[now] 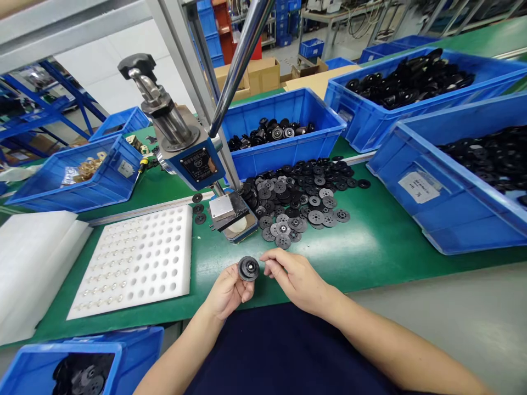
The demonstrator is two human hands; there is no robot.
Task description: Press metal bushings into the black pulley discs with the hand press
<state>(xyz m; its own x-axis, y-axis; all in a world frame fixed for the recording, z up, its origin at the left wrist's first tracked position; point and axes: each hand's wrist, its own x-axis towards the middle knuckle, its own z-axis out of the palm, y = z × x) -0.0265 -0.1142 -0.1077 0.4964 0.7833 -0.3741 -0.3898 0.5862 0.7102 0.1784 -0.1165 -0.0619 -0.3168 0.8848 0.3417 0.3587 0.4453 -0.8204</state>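
Your room has blue bins and a green table with a heap of black discs. Your right hand may pinch something small; I can't tell. Beside it, your left hand holds a round black part over the table; a loose grip could drop it.

Green bench beneath press, foam tray, black discs, blue bins.

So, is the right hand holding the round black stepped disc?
No, the left hand holds that black stepped disc, with the right hand beside it.
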